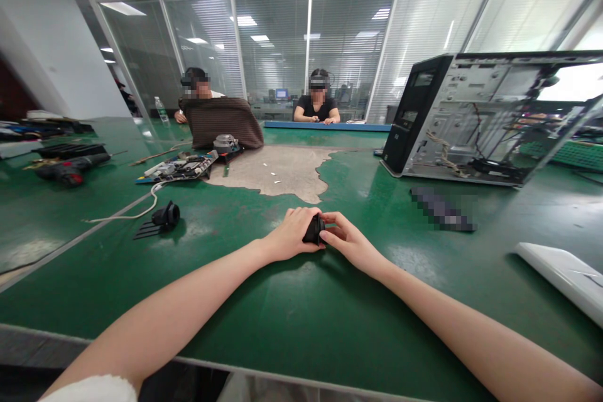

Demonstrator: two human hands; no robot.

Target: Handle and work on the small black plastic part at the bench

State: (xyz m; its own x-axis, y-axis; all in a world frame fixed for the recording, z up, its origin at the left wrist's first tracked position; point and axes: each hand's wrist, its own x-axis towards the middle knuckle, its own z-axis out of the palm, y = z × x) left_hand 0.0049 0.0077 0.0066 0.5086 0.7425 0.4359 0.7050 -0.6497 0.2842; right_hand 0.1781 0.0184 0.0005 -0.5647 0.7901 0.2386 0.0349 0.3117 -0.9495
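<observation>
Just above the green tabletop, my left hand (294,233) is wrapped round a small black part with a rounded end (312,230). The thumb and fingers of my right hand (347,239) pinch the ringed right end of the same part. Much of it is hidden by my fingers, and its exact kind cannot be made out. To the left, apart from my hands, lies another black plastic piece (166,218) with a round barrel and flat prongs.
A bare patch (282,169) shows in the green table (282,326). A circuit board (179,168), white cable and power drill (75,166) lie left. An open computer case (424,116), a blurred dark object (440,208) and a white device (563,273) are right. Two people sit opposite.
</observation>
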